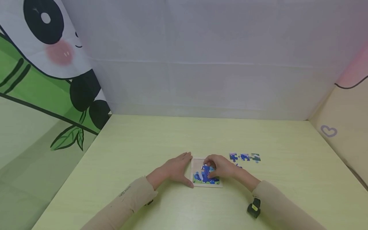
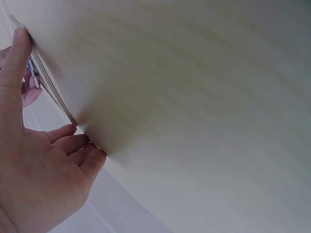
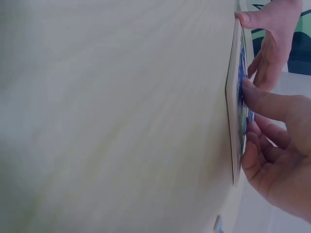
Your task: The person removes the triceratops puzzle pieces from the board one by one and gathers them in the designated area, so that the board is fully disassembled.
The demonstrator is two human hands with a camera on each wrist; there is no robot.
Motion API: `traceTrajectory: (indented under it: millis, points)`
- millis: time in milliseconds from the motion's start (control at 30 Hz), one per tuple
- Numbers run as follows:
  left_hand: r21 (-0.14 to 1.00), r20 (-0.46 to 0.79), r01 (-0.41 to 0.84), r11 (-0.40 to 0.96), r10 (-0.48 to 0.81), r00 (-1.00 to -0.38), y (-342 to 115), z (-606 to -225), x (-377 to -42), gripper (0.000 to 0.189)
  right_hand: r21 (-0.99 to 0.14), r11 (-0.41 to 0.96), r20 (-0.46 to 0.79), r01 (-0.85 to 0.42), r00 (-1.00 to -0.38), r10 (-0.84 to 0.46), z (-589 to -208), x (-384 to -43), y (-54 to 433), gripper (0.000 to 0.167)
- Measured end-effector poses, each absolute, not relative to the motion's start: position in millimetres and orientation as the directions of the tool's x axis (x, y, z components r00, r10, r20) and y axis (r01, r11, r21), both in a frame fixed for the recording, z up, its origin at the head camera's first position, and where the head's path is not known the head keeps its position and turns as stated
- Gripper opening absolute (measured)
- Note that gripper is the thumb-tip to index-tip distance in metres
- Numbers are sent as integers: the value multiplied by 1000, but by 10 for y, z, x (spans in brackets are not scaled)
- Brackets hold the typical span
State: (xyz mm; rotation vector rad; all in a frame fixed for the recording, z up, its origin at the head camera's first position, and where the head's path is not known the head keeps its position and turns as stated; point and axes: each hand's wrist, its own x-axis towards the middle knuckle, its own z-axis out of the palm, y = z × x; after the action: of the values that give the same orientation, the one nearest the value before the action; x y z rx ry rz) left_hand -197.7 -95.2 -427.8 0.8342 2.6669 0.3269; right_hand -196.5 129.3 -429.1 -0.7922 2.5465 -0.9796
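Observation:
A small jigsaw puzzle tray (image 1: 207, 186) with a pale wooden rim lies on the table, partly filled with blue and green dinosaur pieces (image 1: 204, 175). My left hand (image 1: 177, 169) rests along the tray's left edge, thumb at the near corner and fingers reaching toward the far one. Over the right part of the tray, my right hand (image 1: 221, 166) pinches a bluish puzzle piece (image 2: 33, 68) with bent fingers. That piece is mostly hidden by the hand. In the right wrist view, the right thumb (image 3: 265, 102) lies close over the picture.
Right of the tray, loose puzzle pieces lie in a short row: one blue (image 1: 233, 157), one blue and white (image 1: 245, 157), one greenish (image 1: 256, 157). Another piece (image 1: 239, 166) is partly covered by the right hand. A pale cloth wall (image 1: 210, 86) stands behind the table (image 1: 161, 137).

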Motion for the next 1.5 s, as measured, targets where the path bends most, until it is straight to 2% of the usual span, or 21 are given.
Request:
traceTrajectory:
  millis: [700,967,1133,1500]
  points:
    - [304,-236,516,801,588,-773,-947,-4275,-1983,113,-649,599,3,-469,-789,-614,-4306,-1950,1351,40]
    - [306,-240,514,802,587,-773,-950,-4272,-1978,113,-675,574,15,-463,-787,-617,-4316,-1947,1382,41]
    - [304,-244,507,806,581,-777,-943,-4262,-1974,112,-663,607,1,-439,-811,-585,-4289,-1931,1456,41]
    - [292,-234,521,802,588,-774,-950,-4287,-1976,114,-660,607,34,-443,-825,-565,-4222,-1912,1739,30]
